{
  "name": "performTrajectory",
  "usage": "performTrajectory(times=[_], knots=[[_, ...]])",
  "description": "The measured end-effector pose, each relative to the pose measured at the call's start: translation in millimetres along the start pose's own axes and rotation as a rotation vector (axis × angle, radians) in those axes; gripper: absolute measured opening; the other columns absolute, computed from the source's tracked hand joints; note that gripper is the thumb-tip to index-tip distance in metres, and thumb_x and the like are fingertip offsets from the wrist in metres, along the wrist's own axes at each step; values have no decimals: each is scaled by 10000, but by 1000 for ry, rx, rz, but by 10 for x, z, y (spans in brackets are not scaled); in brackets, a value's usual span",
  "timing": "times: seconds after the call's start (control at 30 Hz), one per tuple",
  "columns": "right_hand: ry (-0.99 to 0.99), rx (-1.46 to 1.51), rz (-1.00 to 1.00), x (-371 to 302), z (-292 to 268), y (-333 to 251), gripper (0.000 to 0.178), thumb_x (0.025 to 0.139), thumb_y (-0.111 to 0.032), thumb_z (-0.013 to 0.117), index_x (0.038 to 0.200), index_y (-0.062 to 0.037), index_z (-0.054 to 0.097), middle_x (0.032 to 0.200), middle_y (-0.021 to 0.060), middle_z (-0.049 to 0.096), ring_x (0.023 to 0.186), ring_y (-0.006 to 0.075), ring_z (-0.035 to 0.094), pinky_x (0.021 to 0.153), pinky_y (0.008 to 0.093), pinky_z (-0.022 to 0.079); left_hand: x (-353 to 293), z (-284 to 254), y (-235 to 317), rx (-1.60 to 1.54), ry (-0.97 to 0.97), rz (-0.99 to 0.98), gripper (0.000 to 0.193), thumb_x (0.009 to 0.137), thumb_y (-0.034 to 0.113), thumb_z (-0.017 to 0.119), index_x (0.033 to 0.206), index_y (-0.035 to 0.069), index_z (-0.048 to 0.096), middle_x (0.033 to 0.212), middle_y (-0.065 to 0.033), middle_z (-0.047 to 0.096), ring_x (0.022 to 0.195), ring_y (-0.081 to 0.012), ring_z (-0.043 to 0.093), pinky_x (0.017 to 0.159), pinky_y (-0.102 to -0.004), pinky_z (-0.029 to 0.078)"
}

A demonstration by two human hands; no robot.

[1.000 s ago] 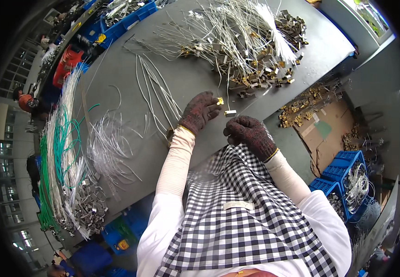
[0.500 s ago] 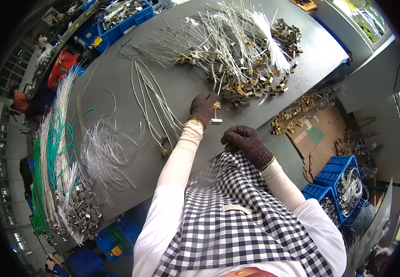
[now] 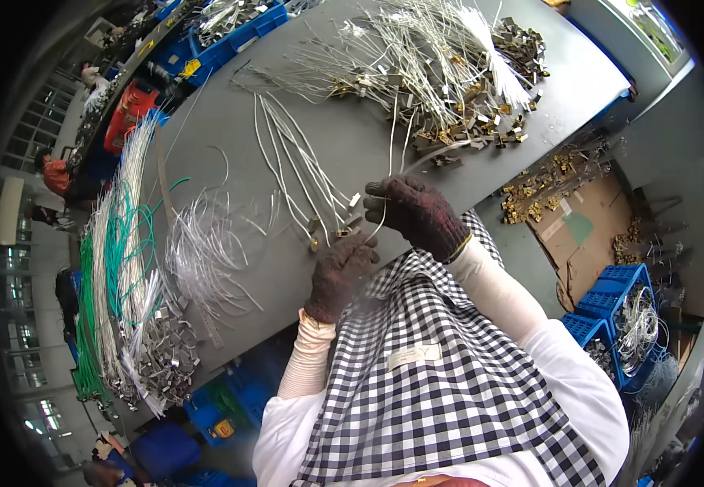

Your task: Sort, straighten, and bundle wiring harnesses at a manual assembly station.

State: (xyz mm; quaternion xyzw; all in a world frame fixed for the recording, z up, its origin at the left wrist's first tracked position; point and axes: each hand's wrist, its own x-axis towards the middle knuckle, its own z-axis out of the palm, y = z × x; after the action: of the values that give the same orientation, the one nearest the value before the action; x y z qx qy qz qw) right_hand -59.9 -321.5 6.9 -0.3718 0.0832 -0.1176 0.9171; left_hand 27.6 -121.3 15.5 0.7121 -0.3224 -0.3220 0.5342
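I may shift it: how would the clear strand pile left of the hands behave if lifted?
The clear strand pile would likely flop, since its strands curve and splay. Thin strands suggest little weight; crossing ones may tangle.

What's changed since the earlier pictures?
Left hand drew back toward the checked apron; right hand moved forward and leftward. A white cord now runs past the right hand to the left; whether gripped is unclear. The large cord pile and green cords stayed put.
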Motion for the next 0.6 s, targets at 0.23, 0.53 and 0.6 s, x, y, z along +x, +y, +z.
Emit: performTrajectory(times=[0.23, 0.53, 0.6], knots=[[98, -405, -61, 240, 234, 109, 274, 923, -216, 720, 1029, 34, 686, 972, 98, 715, 834, 202, 710, 754, 308, 599, -584, -167, -123, 370, 199, 307, 223, 990, 183, 596, 1085, 12, 703, 837, -92, 698, 750, -159, 644, 703, -303, 513], [293, -62, -290, 662, -118, -598, 338, 952, -241, 694, 1123, 37, 607, 1054, 151, 676, 913, 262, 711, 822, 383, 620, -1428, -689, -238, 370, 393, -308, 241, 909, 237, 670, 904, 1, 719, 717, -138, 645, 630, -252, 620, 600, -360, 468], [290, -144, -347, 750, -302, -793, 348, 963, -230, 674, 1181, 26, 584, 1070, 168, 676, 923, 294, 709, 819, 419, 617, -1497, -741, -291, 402, 378, -290, 230, 900, 223, 674, 895, -3, 718, 697, -126, 629, 616, -222, 590, 589, -347, 454]])
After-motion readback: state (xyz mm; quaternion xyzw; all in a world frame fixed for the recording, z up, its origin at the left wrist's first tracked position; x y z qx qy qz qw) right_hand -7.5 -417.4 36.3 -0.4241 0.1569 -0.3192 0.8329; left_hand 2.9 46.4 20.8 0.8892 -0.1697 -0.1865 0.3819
